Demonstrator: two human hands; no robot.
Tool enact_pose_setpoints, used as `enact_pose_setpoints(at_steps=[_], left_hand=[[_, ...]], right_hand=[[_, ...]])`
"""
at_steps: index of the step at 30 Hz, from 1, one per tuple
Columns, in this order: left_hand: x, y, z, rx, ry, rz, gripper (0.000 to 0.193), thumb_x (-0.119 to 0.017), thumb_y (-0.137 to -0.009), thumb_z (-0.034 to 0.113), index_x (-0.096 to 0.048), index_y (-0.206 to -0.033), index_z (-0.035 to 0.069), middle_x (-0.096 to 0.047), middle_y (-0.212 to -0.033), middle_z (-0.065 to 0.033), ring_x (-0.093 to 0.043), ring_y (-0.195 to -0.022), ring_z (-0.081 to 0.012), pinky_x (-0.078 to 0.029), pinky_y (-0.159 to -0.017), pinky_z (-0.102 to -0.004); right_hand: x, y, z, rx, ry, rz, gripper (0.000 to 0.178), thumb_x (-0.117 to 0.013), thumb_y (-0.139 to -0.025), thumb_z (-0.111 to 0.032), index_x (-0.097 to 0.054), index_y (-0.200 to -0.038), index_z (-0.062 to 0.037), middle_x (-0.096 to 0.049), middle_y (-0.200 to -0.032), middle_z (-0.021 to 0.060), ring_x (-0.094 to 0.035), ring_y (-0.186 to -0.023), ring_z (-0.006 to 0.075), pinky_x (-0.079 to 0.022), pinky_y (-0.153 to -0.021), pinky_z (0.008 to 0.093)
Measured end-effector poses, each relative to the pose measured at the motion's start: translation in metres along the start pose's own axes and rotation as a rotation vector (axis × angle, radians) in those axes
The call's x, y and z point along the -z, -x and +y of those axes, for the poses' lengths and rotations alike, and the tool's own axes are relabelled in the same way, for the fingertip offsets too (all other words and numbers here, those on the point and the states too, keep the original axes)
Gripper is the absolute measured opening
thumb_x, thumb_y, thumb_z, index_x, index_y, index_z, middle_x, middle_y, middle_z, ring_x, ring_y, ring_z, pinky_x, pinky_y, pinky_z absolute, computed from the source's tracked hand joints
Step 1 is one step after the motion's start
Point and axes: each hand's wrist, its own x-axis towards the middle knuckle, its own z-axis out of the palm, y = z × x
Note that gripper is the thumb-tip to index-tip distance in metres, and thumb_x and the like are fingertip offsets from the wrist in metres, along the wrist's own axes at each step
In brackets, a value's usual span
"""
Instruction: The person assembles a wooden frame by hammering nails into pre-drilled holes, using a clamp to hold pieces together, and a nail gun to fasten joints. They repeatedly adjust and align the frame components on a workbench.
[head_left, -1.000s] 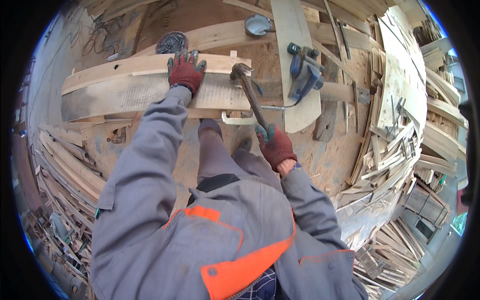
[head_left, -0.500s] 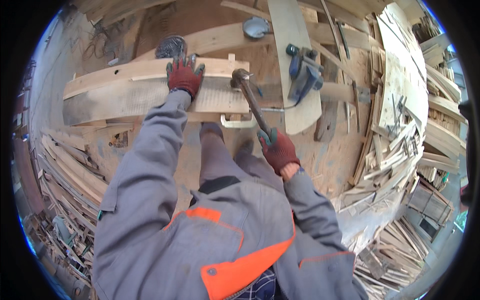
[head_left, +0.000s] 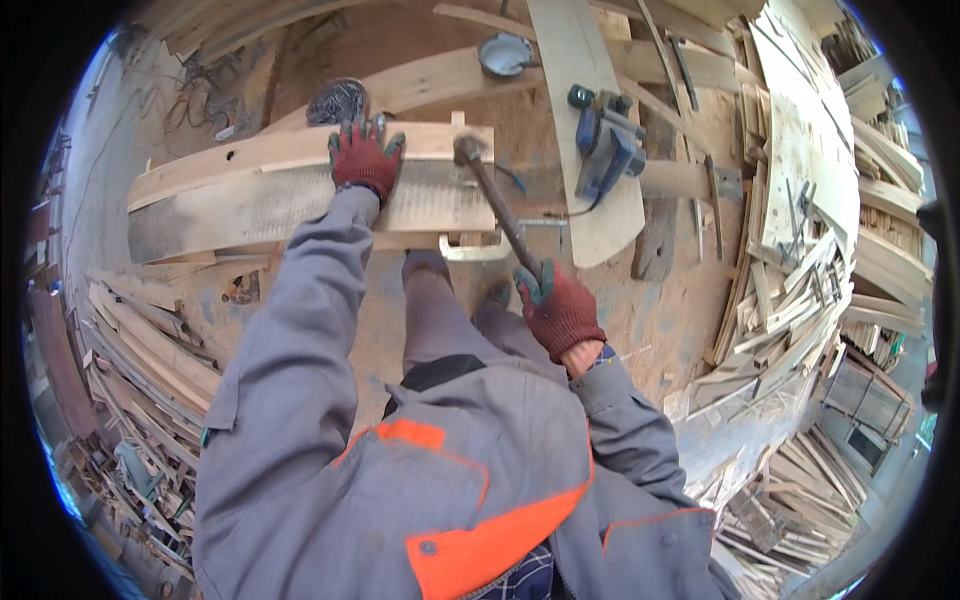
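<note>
My left hand (head_left: 366,160), in a red and green work glove, lies with fingers spread over a pale wooden board (head_left: 270,155). Under and in front of that board runs a wider, greyish rough plank (head_left: 270,218). In a matching glove, my right hand (head_left: 556,310) is wrapped round the handle of a hammer (head_left: 497,207). The hammer's head is over the right end of the boards; whether it touches them I cannot tell. A dark round container, apparently wrapped in plastic (head_left: 337,102), stands just beyond my left fingers.
A blue electric power tool (head_left: 608,145) rests on a long pale panel (head_left: 552,60) to the right. Behind the boards stands a round metal pan (head_left: 505,55). Scrap wood (head_left: 780,490) is heaped at the right, with more strips (head_left: 150,340) at the left.
The hammer's head has shifted slightly left, still over the boards' right end. My left hand stays on the board. The whole view has shifted slightly.
</note>
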Motion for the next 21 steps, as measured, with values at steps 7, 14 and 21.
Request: enact_pose_setpoints(at_steps=[7, 14, 21], left_hand=[[0.003, 0.001, 0.001, -0.018, 0.007, -0.027, 0.075, -0.042, -0.103, 0.066, -0.038, -0.164, 0.022, -0.031, -0.172, -0.0111, -0.021, -0.160, -0.0337, -0.011, -0.131, -0.0541], [0.009, -0.003, 0.000, -0.010, 0.015, -0.107, 0.073, -0.042, -0.104, 0.063, -0.038, -0.164, 0.021, -0.032, -0.171, -0.0127, -0.020, -0.160, -0.0356, -0.009, -0.131, -0.0535], [0.003, -0.004, -0.003, -0.060, 0.017, -0.060, 0.071, -0.045, -0.104, 0.061, -0.039, -0.163, 0.023, -0.033, -0.171, -0.0112, -0.024, -0.159, -0.0331, -0.011, -0.131, -0.0514]], right_hand=[[-0.004, -0.008, 0.015, 0.049, -0.042, -0.029, 0.031, -0.069, -0.098, -0.035, -0.059, -0.102, -0.0060, -0.069, -0.084, 0.0253, -0.066, -0.082, 0.0505, -0.052, -0.067, 0.0563], [-0.011, 0.044, 0.096, -0.132, -0.198, 0.213, 0.016, -0.068, -0.102, -0.019, -0.062, -0.103, -0.0039, -0.065, -0.073, 0.0091, -0.064, -0.063, 0.0203, -0.050, -0.057, 0.0374], [-0.022, 0.031, 0.170, -0.383, -0.223, 0.312, 0.040, -0.077, -0.089, -0.013, -0.060, -0.124, -0.0058, -0.068, -0.080, 0.0115, -0.067, -0.067, 0.0238, -0.055, -0.061, 0.0382]])
